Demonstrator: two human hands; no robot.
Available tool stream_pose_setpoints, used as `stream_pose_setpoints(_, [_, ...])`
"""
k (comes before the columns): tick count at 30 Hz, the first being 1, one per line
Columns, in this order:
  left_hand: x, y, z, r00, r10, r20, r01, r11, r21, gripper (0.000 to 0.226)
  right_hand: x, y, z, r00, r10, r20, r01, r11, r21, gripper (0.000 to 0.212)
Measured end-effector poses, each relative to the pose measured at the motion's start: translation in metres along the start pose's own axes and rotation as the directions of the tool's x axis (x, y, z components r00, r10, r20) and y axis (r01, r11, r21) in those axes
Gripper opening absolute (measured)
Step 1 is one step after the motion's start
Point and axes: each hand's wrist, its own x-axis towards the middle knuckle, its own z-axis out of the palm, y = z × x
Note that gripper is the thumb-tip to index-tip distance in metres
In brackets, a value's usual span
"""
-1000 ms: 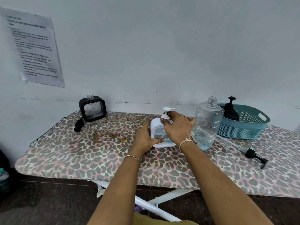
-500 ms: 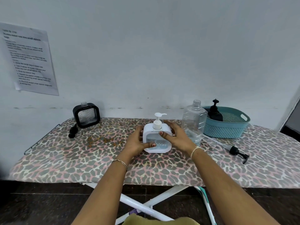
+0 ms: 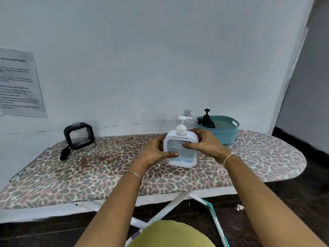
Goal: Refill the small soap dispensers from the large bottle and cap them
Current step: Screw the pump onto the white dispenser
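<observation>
Both hands have lifted the white soap dispenser [image 3: 180,148] slightly off the leopard-print ironing board [image 3: 89,175], left hand [image 3: 156,152] and right hand [image 3: 206,145] clamping its sides, probably to carry it capped and level toward the teal basket [image 3: 226,131].

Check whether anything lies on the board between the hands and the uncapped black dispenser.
Nothing visible does. The hands hold the white dispenser; the board over to the black dispenser is bare, with only its black pump lying beside it.
</observation>
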Motion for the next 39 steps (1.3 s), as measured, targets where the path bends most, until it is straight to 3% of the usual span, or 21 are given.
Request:
stream_pose_setpoints(5, [0.013,0.029,0.059,0.991,0.110,-0.080,-0.117,0.990,-0.081,0.060,-0.012,-0.004,-0.050,0.981,-0.037,-0.190,0.016,0.994,-0.112,0.041])
stream_pose_setpoints(9, [0.027,0.052,0.095,0.989,0.144,-0.032,-0.146,0.985,-0.088,0.065,-0.007,0.002,-0.090,0.937,-0.071,-0.343,-0.019,0.967,-0.253,0.043])
stream_pose_setpoints(15, [0.054,0.056,0.125,0.995,0.002,0.103,0.010,0.993,-0.116,0.084,0.013,0.008,-0.141,0.867,-0.021,-0.497,-0.110,0.966,-0.233,0.046])
stream_pose_setpoints(22, [0.092,0.035,0.145,0.986,-0.088,0.144,0.100,0.992,-0.081,0.066,0.067,0.025,-0.163,0.779,0.006,-0.627,-0.192,0.954,-0.229,0.054])
stream_pose_setpoints(26, [0.122,0.025,0.158,0.992,-0.092,0.085,0.099,0.991,-0.085,0.061,0.102,0.043,-0.160,0.750,0.072,-0.657,-0.262,0.945,-0.195,0.057])
stream_pose_setpoints(29, [0.150,0.014,0.166,0.990,-0.128,-0.055,0.122,0.987,-0.101,0.053,0.124,0.058,-0.155,0.742,0.118,-0.660,-0.303,0.937,-0.172,0.053])
stream_pose_setpoints(34, [0.182,0.002,0.173,0.947,-0.247,-0.206,0.196,0.952,-0.236,0.038,0.150,0.084,-0.145,0.752,0.174,-0.635,-0.384,0.899,-0.209,0.055])
stream_pose_setpoints(39, [0.197,-0.007,0.182,0.900,-0.345,-0.266,0.273,0.923,-0.273,0.033,0.166,0.104,-0.133,0.777,0.206,-0.595,-0.435,0.859,-0.270,0.060])
